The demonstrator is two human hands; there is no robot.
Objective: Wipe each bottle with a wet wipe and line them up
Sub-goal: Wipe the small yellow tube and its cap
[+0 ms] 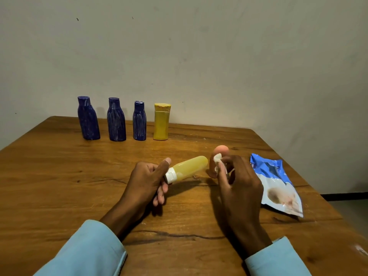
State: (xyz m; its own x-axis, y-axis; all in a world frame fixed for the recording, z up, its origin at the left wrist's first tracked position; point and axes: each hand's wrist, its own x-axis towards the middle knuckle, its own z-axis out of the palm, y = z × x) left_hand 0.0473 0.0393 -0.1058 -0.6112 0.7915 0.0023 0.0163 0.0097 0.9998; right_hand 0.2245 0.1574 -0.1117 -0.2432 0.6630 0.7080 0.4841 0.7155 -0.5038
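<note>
My left hand (148,182) grips a pale yellow bottle (190,167) by its white cap end, holding it tilted with its base pointing up and right. My right hand (239,186) pinches a crumpled white wet wipe (219,163), just right of that bottle. Behind the wipe stands a peach-coloured bottle (220,151), partly hidden by my fingers. At the back of the table three dark blue bottles (88,118) (116,120) (139,121) and a yellow bottle (161,122) stand upright in a row.
A blue wet-wipe pack (278,182) lies flat to the right of my right hand. The wooden table (59,176) ends at a plain wall behind the row and drops off at the right edge.
</note>
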